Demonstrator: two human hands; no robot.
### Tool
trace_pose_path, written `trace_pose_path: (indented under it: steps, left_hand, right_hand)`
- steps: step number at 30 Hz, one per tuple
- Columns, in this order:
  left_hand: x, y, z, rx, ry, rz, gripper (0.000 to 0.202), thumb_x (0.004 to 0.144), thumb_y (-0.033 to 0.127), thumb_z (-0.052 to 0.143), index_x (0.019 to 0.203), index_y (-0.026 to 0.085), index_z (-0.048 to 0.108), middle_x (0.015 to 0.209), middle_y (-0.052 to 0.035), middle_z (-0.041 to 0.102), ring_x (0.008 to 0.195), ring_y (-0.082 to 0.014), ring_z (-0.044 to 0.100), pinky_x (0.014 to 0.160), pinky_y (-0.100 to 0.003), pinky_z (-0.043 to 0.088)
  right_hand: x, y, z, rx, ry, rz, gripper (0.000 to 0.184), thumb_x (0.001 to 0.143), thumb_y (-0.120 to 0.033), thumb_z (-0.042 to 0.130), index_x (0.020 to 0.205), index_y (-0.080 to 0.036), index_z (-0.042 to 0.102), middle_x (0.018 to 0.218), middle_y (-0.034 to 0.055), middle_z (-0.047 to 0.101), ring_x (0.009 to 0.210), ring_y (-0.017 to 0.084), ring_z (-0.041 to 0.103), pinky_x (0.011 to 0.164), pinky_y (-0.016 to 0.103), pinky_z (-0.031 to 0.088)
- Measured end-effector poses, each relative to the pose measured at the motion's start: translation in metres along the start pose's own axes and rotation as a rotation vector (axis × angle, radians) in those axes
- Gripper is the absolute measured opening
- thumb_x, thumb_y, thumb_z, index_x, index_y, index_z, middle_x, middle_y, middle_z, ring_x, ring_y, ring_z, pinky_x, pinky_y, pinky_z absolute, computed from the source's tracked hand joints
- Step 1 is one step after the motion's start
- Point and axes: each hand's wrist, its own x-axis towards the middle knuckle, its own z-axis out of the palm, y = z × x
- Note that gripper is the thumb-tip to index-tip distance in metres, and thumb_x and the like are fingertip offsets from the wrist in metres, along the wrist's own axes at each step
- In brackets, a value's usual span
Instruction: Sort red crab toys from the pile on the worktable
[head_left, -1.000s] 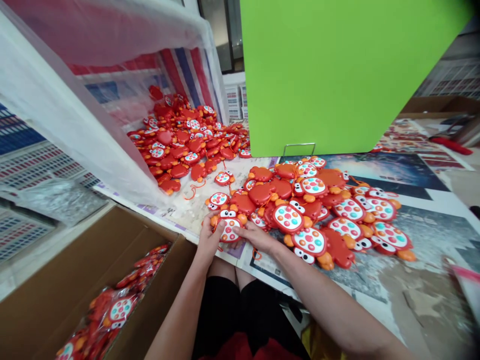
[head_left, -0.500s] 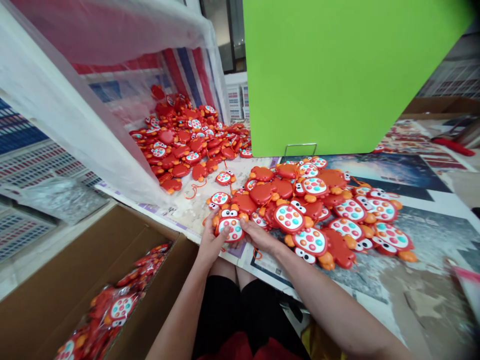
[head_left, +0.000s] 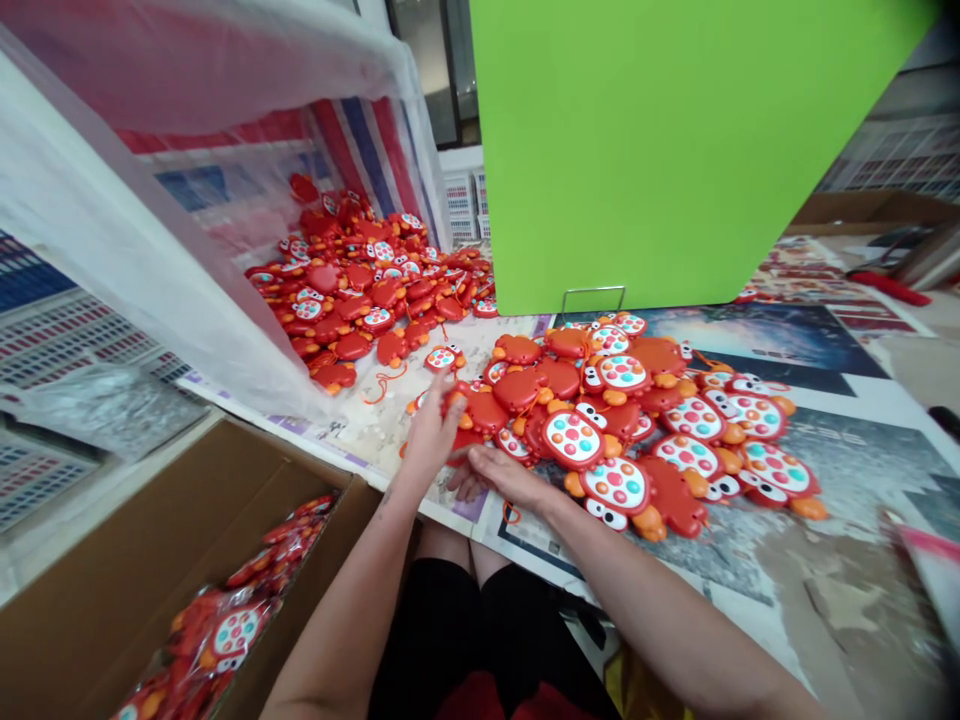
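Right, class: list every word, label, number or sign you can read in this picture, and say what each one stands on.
None can be read.
Printed sheets on the table: pictures and small marks, too blurred to read.
A dark mark on the sheet near the left hand: too small to read.
Crab toys: coloured dots and eyes only, no writing.
Green board: blank.
Cardboard box: no print visible.

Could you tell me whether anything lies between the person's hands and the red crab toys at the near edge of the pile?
Nothing visible does. The left hand already rests on a red crab toy at the pile's near edge, and the right hand lies flat on the table against the same toys.
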Motion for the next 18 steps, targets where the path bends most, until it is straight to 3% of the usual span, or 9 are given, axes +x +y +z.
trace_pose_path:
  steps: [2, 4, 8, 10, 14, 18]
  left_hand:
    - [0.015, -0.003, 0.004, 0.072, -0.189, 0.005, 0.040, 0.094, 0.035, 0.048, 0.130, 0.019, 0.057, 0.127, -0.0097, 0.063, 0.119, -0.0238, 0.057, 0.105, -0.036, 0.041]
    - [0.029, -0.007, 0.006, 0.121, -0.247, 0.002, 0.036, 0.094, 0.036, 0.046, 0.121, 0.019, 0.063, 0.122, -0.0084, 0.067, 0.115, -0.0235, 0.060, 0.102, -0.034, 0.043]
    - [0.062, -0.023, -0.001, 0.125, -0.155, -0.015, 0.034, 0.095, 0.037, 0.043, 0.112, 0.016, 0.065, 0.107, -0.0067, 0.071, 0.102, -0.0217, 0.064, 0.093, -0.031, 0.048]
    - [0.081, -0.039, -0.008, 0.165, -0.097, -0.020, 0.033, 0.094, 0.034, 0.045, 0.110, 0.014, 0.065, 0.109, -0.0082, 0.070, 0.103, -0.0219, 0.063, 0.094, -0.031, 0.047]
    - [0.117, -0.084, -0.020, 0.352, -0.016, -0.116, 0.038, 0.089, 0.026, 0.051, 0.122, 0.009, 0.058, 0.128, -0.0155, 0.060, 0.119, -0.0257, 0.055, 0.105, -0.036, 0.040]
    - [0.144, -0.127, -0.027, 0.509, 0.035, -0.226, 0.063, 0.083, 0.026, 0.057, 0.139, 0.003, 0.038, 0.144, -0.0232, 0.041, 0.136, -0.0323, 0.036, 0.113, -0.042, 0.029]
  right_hand:
    - [0.000, -0.001, 0.001, -0.005, 0.007, 0.007, 0.067, 0.082, -0.072, 0.053, 0.114, -0.014, 0.062, 0.086, 0.0091, 0.071, 0.069, 0.017, 0.068, 0.064, 0.028, 0.052]
    - [0.000, -0.002, 0.001, 0.000, 0.013, 0.024, 0.067, 0.081, -0.072, 0.055, 0.115, -0.015, 0.062, 0.086, 0.0085, 0.071, 0.070, 0.017, 0.068, 0.065, 0.029, 0.053]
    - [0.001, -0.001, 0.002, 0.042, 0.020, 0.041, 0.065, 0.080, -0.071, 0.058, 0.114, -0.015, 0.062, 0.087, 0.0078, 0.071, 0.073, 0.017, 0.068, 0.068, 0.030, 0.053]
    - [0.001, 0.000, 0.002, 0.060, 0.022, 0.034, 0.065, 0.079, -0.071, 0.059, 0.113, -0.015, 0.062, 0.086, 0.0077, 0.071, 0.073, 0.016, 0.068, 0.067, 0.029, 0.053]
    - [0.002, 0.001, 0.001, 0.057, 0.019, 0.023, 0.062, 0.081, -0.068, 0.058, 0.112, -0.015, 0.062, 0.088, 0.0079, 0.070, 0.073, 0.016, 0.068, 0.068, 0.028, 0.053]
    - [0.004, 0.000, 0.000, 0.092, 0.010, 0.050, 0.061, 0.080, -0.068, 0.060, 0.110, -0.015, 0.063, 0.087, 0.0073, 0.070, 0.074, 0.016, 0.069, 0.067, 0.028, 0.053]
